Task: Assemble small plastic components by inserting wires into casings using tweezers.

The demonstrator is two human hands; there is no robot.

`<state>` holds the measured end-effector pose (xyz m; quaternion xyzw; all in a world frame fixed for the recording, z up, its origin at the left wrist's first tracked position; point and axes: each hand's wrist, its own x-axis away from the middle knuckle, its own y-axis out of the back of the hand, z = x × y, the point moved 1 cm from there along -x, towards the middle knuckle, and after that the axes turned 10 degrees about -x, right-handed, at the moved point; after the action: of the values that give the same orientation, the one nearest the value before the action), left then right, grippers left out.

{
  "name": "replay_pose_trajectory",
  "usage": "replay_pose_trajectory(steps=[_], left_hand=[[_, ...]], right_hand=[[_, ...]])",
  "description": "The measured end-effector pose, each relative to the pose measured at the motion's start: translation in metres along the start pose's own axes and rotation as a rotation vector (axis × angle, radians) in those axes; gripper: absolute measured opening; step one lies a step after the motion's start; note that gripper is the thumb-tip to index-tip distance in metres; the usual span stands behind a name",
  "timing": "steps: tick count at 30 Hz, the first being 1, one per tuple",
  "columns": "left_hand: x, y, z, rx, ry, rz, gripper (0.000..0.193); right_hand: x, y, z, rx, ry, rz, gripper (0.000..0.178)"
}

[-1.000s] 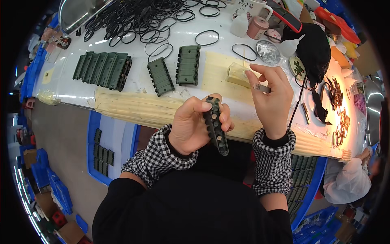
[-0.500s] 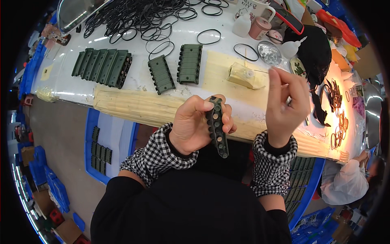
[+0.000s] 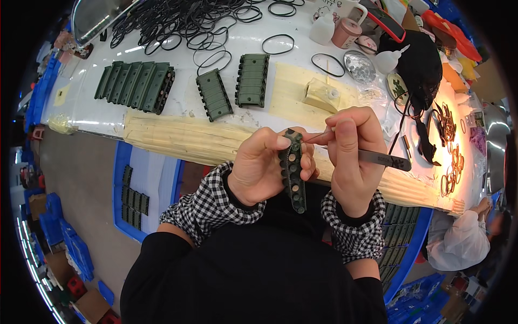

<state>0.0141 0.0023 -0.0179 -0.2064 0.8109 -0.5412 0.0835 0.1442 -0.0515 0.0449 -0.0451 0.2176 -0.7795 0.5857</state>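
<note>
My left hand (image 3: 259, 164) is closed around a dark green ribbed plastic piece (image 3: 294, 175), held upright on its edge. Dark round studs and a few copper-coloured discs run along that edge. My right hand (image 3: 356, 156) is closed on grey metal tweezers (image 3: 384, 159), whose dark end sticks out on the right. From the pinched thumb and forefinger, a thin needle-like tip reaches the upper end of the green piece; whether it belongs to the tweezers I cannot tell. Beyond my hands, a small cream-coloured block (image 3: 319, 94) with an opening sits on a yellowish sheet (image 3: 286, 89).
More green ribbed pieces (image 3: 135, 86) lie on the white table at left and centre. Black rubber rings (image 3: 178, 24) are heaped at the back. A cup (image 3: 345, 33), bottles and a black cloth (image 3: 415, 67) stand right. Blue trays (image 3: 121, 200) sit below the table edge.
My right hand has come down and left toward the green piece, with the tweezers now visible in it. The left hand has shifted slightly, still holding the piece.
</note>
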Motion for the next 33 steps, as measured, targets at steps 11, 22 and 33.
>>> replay_pose_trajectory(steps=[11,22,33], left_hand=[[-0.0005,-0.0013,0.0000,-0.017,-0.010,0.000,0.032],[0.0002,-0.0009,0.0000,0.005,0.008,0.019,0.030],[-0.0006,-0.0004,-0.0005,0.025,0.007,0.047,0.027]], right_hand=[[0.0013,-0.0079,0.0016,0.083,0.017,-0.067,0.020],[0.0007,-0.0075,0.0002,0.088,0.033,-0.090,0.021],[-0.0002,-0.0059,-0.0041,0.002,0.047,-0.074,0.021]])
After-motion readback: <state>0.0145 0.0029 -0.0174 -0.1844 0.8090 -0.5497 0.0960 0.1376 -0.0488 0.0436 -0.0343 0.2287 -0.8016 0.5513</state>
